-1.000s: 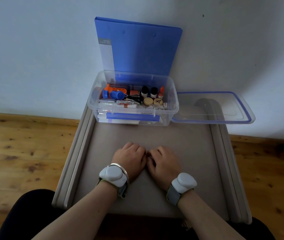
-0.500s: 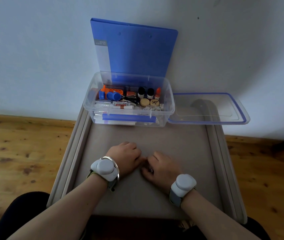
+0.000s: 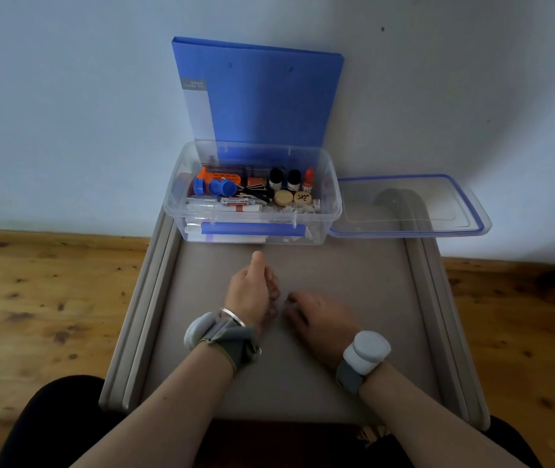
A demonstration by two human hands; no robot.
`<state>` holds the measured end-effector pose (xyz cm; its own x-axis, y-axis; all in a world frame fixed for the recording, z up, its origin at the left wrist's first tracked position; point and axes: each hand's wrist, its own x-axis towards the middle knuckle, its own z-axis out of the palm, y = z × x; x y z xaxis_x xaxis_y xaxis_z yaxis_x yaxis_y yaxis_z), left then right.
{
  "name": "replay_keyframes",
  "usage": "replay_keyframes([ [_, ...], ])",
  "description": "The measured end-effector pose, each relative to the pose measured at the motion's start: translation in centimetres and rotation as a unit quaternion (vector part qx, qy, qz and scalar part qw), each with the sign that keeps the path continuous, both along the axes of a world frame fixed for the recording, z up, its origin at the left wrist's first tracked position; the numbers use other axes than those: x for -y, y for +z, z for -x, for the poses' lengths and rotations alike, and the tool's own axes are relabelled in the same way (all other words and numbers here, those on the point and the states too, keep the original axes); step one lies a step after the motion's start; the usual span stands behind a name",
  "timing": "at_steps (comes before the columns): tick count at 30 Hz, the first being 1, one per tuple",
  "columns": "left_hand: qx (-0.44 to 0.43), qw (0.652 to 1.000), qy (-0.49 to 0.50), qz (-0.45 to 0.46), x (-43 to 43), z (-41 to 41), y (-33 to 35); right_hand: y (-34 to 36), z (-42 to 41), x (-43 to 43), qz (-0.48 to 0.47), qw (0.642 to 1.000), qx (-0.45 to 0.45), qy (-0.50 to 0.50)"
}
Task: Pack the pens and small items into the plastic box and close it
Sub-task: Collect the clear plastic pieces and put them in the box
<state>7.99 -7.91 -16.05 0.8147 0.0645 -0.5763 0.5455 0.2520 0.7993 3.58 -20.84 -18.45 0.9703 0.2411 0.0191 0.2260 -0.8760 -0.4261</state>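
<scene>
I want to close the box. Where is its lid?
In the head view, the clear lid lies flat right of the open plastic box, touching it, at the table's far edge.

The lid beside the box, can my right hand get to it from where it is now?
Probably yes. The lid lies flat to the right of the box, nothing on it, and only bare table lies between it and the empty right hand.

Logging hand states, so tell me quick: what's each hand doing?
Left hand: loosely curled, thumb up, holding nothing.
Right hand: curled on the tray, holding nothing visible.
</scene>
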Motion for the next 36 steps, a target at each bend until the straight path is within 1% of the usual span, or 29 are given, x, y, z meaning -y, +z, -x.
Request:
replay_keyframes([
  [2, -0.099, 0.989, 0.003, 0.110, -0.1, 0.2, 0.3, 0.1, 0.0, 0.2, -0.085, 0.994, 0.039, -0.054],
  [4, -0.144, 0.970, -0.001, 0.196, -0.1, 0.4, 0.4, 0.5, -0.2, 0.3, -0.172, 0.971, 0.072, -0.147],
  [6, -0.163, 0.957, -0.001, 0.242, -0.1, 0.5, 0.3, 1.0, -1.0, 0.7, -0.243, 0.937, 0.073, -0.239],
  [9, -0.186, 0.949, -0.016, 0.255, -0.1, 0.7, 0.8, 1.3, -2.1, 1.8, -0.322, 0.896, 0.041, -0.304],
  [10, -0.193, 0.950, -0.020, 0.246, 0.0, 0.7, 0.9, 1.3, -2.2, 2.1, -0.331, 0.889, 0.026, -0.314],
  [11, -0.192, 0.955, -0.026, 0.224, 0.1, 0.8, 1.1, 1.3, -1.9, 2.6, -0.322, 0.893, 0.026, -0.313],
  [12, -0.170, 0.970, -0.039, 0.169, 0.2, 0.8, 1.2, 1.1, -1.4, 2.9, -0.296, 0.907, 0.044, -0.297],
  [13, -0.117, 0.988, -0.069, 0.069, 0.3, 1.0, 1.3, 0.9, -0.7, 3.2, -0.258, 0.926, 0.068, -0.268],
  [14, -0.034, 0.988, -0.127, -0.078, 0.2, 1.3, 1.1, 0.6, 0.2, 3.3, -0.213, 0.946, 0.079, -0.231],
  [15, 0.067, 0.948, -0.185, -0.249, 0.1, 1.5, 0.9, 0.2, 1.0, 3.3, -0.165, 0.964, 0.077, -0.193],
  [16, 0.166, 0.873, -0.243, -0.389, -0.1, 1.7, 0.3, -0.2, 1.7, 3.3, -0.122, 0.977, 0.067, -0.159],
  [17, 0.238, 0.796, -0.292, -0.474, -0.1, 2.1, -0.1, -0.6, 2.2, 3.1, -0.092, 0.985, 0.056, -0.138],
  [18, 0.279, 0.740, -0.327, -0.517, 0.0, 2.5, -0.5, -0.9, 2.6, 2.8, -0.076, 0.988, 0.052, -0.126],
  [19, 0.300, 0.698, -0.357, -0.544, 0.0, 2.9, -0.7, -1.0, 2.7, 2.4, -0.060, 0.989, 0.057, -0.119],
  [20, 0.316, 0.664, -0.378, -0.562, 0.2, 3.4, -1.0, -1.1, 2.8, 2.1, -0.035, 0.990, 0.074, -0.116],
  [21, 0.334, 0.636, -0.396, -0.572, 0.4, 3.9, -1.2, -1.1, 2.8, 1.8, -0.002, 0.989, 0.098, -0.113],
  [22, 0.349, 0.619, -0.411, -0.572, 0.6, 4.3, -1.3, -1.1, 2.8, 1.6, 0.031, 0.986, 0.121, -0.111],
  [23, 0.367, 0.592, -0.414, -0.587, 0.7, 4.5, -1.6, -1.0, 2.8, 1.5, 0.060, 0.983, 0.134, -0.111],
  [26, 0.326, 0.572, -0.452, -0.602, 0.7, 4.2, -2.3, -1.1, 2.8, 1.4, 0.110, 0.977, 0.153, -0.103],
  [29, 0.325, 0.565, -0.456, -0.606, 0.3, 4.3, -2.8, -1.3, 2.8, 1.3, 0.126, 0.971, 0.176, -0.100],
  [36, 0.320, 0.532, -0.486, -0.615, -0.2, 4.3, -2.7, -1.6, 2.6, 1.4, 0.083, 0.969, 0.216, -0.083],
])
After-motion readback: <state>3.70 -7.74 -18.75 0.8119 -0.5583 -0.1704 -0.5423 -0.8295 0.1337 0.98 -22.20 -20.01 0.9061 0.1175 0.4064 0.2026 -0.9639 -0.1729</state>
